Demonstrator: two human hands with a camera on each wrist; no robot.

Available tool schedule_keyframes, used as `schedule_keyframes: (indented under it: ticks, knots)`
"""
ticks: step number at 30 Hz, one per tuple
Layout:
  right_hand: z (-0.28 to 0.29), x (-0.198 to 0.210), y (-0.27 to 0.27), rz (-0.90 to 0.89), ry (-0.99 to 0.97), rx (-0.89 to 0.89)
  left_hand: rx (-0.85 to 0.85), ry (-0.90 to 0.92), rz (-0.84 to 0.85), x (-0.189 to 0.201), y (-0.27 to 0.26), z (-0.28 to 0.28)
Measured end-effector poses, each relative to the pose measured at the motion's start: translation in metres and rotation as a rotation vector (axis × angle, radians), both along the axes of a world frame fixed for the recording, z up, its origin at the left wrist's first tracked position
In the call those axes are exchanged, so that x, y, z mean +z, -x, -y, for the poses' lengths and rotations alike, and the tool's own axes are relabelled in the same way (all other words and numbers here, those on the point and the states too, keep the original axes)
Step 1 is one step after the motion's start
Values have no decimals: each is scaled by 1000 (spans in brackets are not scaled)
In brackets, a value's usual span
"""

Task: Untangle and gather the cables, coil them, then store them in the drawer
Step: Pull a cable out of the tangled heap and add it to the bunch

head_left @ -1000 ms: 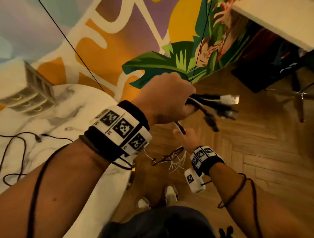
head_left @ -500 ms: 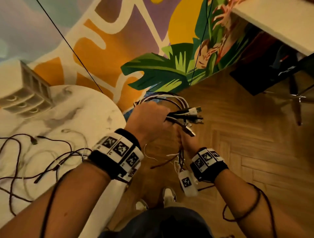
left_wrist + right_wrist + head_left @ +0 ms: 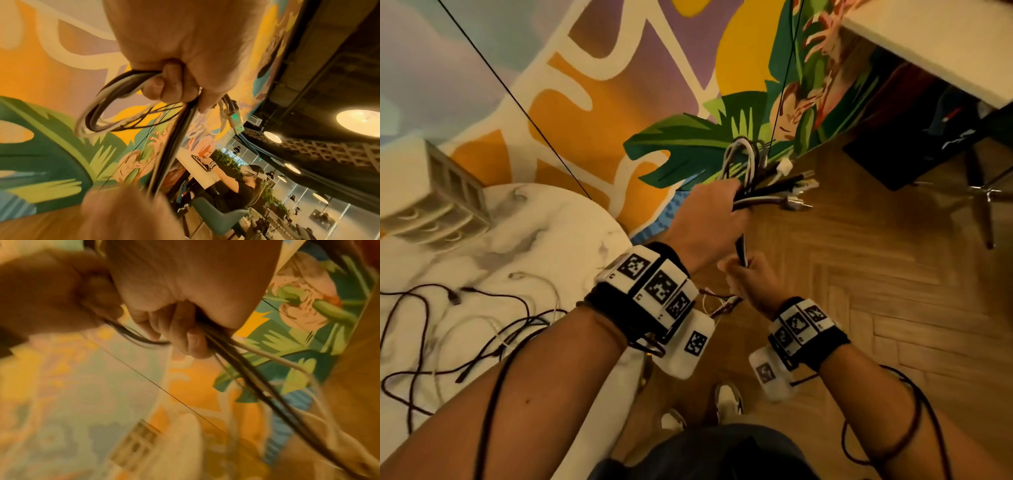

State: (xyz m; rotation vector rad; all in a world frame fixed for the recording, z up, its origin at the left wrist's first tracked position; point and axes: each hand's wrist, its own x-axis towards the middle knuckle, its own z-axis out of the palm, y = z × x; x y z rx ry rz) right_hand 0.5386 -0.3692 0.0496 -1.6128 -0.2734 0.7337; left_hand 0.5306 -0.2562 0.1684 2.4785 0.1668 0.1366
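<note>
My left hand [image 3: 709, 216] grips a bundle of black and white cables [image 3: 753, 185] above the wooden floor. Its loops stand above the fist and several plugs [image 3: 801, 188] stick out to the right. The left wrist view shows my left hand [image 3: 168, 87] with fingers curled round the looped cables [image 3: 96, 120]. Just below, my right hand [image 3: 751, 282] grips the strands hanging from the bundle. In the blurred right wrist view my right hand [image 3: 180, 334] is closed on those strands [image 3: 248, 373]. More loose cables [image 3: 469, 329] lie tangled on the marble table [image 3: 558, 240].
A small white drawer unit [image 3: 434, 202] stands at the table's back left. A painted mural wall [image 3: 619, 85] lies ahead. A white desk [image 3: 935, 44] and chair legs [image 3: 986, 205] are at the right. My shoes [image 3: 727, 401] are on the floor below.
The left hand dipped with the bundle, then rose to the right again. Cable loops now stand above its fist. The right hand has stayed just beneath, holding the hanging strands.
</note>
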Motion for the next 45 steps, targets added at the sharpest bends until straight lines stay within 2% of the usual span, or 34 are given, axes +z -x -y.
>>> schedule_keyframes:
  ticks: [5, 7, 9, 12, 15, 17, 18, 21, 23, 26, 29, 32, 34, 36, 40, 42, 45]
  knots:
    - [18, -72, -5, -154, 319, -162, 13, -96, 194, 29, 0, -15]
    - [24, -92, -2, -210, 434, -163, 15, -136, 274, 41, -2, -21]
    - [25, -100, -1, -248, 502, -204, 1, -187, 276, 44, -1, -23]
    - [14, -97, -11, -316, 500, -321, -21, -205, 268, 41, 3, -23]
    - [-4, -88, -24, -424, 278, -474, 41, -165, 305, 51, 4, -31]
    - [-8, -86, -31, -427, 166, -554, 81, -162, 357, 60, 1, -40]
    - [-6, -89, -33, -385, 195, -532, 90, -169, 379, 63, 0, -44]
    - [13, -108, -29, -265, 498, -279, 75, -182, 396, 65, -1, -49]
    - [26, -117, -25, -231, 635, -196, 76, -173, 396, 61, 0, -49]
    - [31, -125, -30, -115, 707, -165, 74, -122, 376, 55, -3, -46]
    - [31, -123, -36, 16, 783, 60, 50, -117, 336, 44, -5, -40]
    - [30, -118, -41, 121, 681, 284, 9, -113, 290, 26, -4, -37]
    - [23, -107, -45, 230, 691, 342, 20, -99, 252, 12, -1, -34]
    - [13, -85, -46, 278, 649, 293, 33, -78, 205, 0, 2, -33]
    - [-14, 2, -32, 375, 84, 164, 62, 15, 74, -16, 9, -29]
    - [-32, 30, -21, 314, -88, 94, 71, 48, 31, -21, 12, -26]
    - [-54, 35, -15, 234, -136, 52, 109, 94, 17, -25, 19, -31]
